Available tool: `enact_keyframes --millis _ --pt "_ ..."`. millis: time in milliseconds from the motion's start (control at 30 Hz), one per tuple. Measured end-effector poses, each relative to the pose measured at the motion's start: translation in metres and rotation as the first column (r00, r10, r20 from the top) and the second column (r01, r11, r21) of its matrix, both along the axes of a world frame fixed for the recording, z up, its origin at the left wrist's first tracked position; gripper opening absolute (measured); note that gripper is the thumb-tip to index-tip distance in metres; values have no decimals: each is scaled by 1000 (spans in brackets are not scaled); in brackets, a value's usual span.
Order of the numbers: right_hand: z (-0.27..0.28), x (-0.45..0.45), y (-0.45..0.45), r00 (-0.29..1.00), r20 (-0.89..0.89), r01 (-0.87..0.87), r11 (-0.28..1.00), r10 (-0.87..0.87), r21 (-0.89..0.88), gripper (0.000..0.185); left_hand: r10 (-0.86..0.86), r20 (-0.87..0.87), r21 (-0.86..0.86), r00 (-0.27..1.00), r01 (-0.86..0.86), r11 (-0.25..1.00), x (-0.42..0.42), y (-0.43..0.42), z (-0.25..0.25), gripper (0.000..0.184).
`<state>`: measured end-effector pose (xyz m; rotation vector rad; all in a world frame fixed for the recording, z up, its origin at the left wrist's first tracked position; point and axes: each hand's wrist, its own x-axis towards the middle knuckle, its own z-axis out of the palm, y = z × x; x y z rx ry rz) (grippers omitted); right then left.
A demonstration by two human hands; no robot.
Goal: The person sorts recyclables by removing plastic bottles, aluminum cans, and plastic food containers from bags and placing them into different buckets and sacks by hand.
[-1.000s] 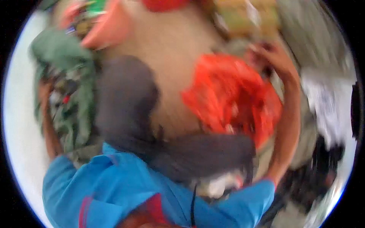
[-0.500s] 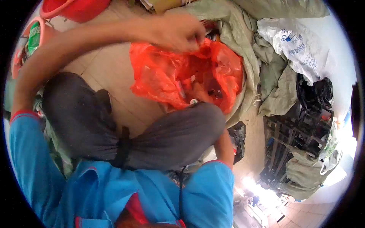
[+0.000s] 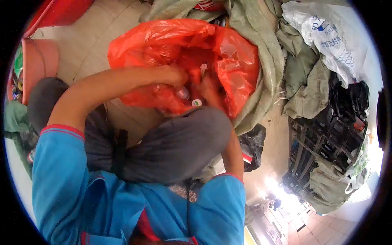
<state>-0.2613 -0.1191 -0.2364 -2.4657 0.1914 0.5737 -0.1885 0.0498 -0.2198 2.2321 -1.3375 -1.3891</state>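
Note:
An open red plastic bag [image 3: 239, 53] lies in front of my crossed legs, with small items inside. My left hand [image 3: 177, 76] is at the bag's near left part, its fingers curled and partly hidden, beside a clear roundish item [image 3: 182, 93]. Inside the bag is my right hand [image 3: 209, 87], blurred and partly hidden by my knee; what it touches cannot be made out. A small white-topped item with a green mark [image 3: 197, 102] sits between the hands, near my knee.
Green woven sacking [image 3: 261, 49] lies around the bag's right side. A pink bucket [image 3: 41, 61] and a red tub [image 3: 65, 12] stand at the left. On the right are a white printed bag [image 3: 322, 36], a black crate [image 3: 306, 143] and a black plastic bag [image 3: 255, 143].
My left hand has come down from above the bag's far edge to its near left part. The bag's left side is spread wider. My right hand remains in the bag.

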Motion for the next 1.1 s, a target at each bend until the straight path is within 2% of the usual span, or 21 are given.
enact_keyframes --millis 33,100,167,200,267,300,367,400,467,500,533,567,633,700,767,900,967,1000,1067,1100 --pt "-18 -6 1 982 117 -113 952 151 -283 93 -54 -45 16 998 54 998 2 -4 2 28" --pt "-24 -14 3 932 173 -176 815 318 -553 97 -112 -103 25 988 115 993 -15 -5 -17 29" --pt "-11 -2 4 991 87 -76 970 98 -232 95 -89 350 -220 932 175 960 -44 -6 -71 28" --pt "-5 4 3 1000 14 -5 998 6 -67 95 -79 354 -224 932 167 960 -45 -4 -65 28" --pt "8 11 0 973 -178 187 952 -146 241 94 9 603 -280 798 201 939 -52 0 -53 24" --pt "-5 11 -8 974 -176 185 954 -145 237 94 13 604 -284 797 199 938 -47 -3 -51 24" --pt "-44 6 -28 967 250 -24 964 -45 265 97 -36 467 -114 884 100 989 -33 -9 -47 21" --pt "-40 6 -25 966 254 -30 966 -38 258 97 -28 471 -120 882 95 988 -24 -5 -41 21" --pt "-37 10 -23 927 373 -58 998 39 39 92 -100 682 -115 725 241 964 5 11 -18 19" --pt "-37 12 -25 911 407 -61 997 70 -37 91 -94 685 -117 722 236 965 20 15 -8 19" --pt "-39 17 -35 959 273 35 988 -75 147 88 -84 621 -55 779 150 987 37 16 0 19" --pt "-40 21 -45 974 166 114 967 -154 228 87 -62 554 11 830 67 998 51 17 6 19" --pt "-3 28 -48 969 -7 236 920 -246 312 86 -23 535 45 845 -2 999 64 19 3 23" --pt "41 39 -49 952 -99 305 878 -289 368 85 1 517 82 856 -51 995 67 20 4 28" --pt "81 49 -55 942 -144 337 847 -305 412 84 -109 549 116 829 53 992 63 21 5 28" --pt "128 54 -57 935 -186 354 802 -301 482 82 -82 569 1 818 98 995 58 18 1 17" --pt "129 49 -49 933 -182 359 779 -310 514 81 45 519 -40 853 -28 999 56 17 16 20" --pt "126 47 -45 932 -174 361 773 -318 523 80 43 525 -42 850 -25 999 57 17 27 20" --pt "119 43 -36 933 -158 357 765 -325 535 79 -1 395 25 919 -10 1000 57 16 47 39" --pt "117 42 -33 933 -152 355 762 -327 541 78 -1 398 26 917 -10 1000 57 15 49 39"
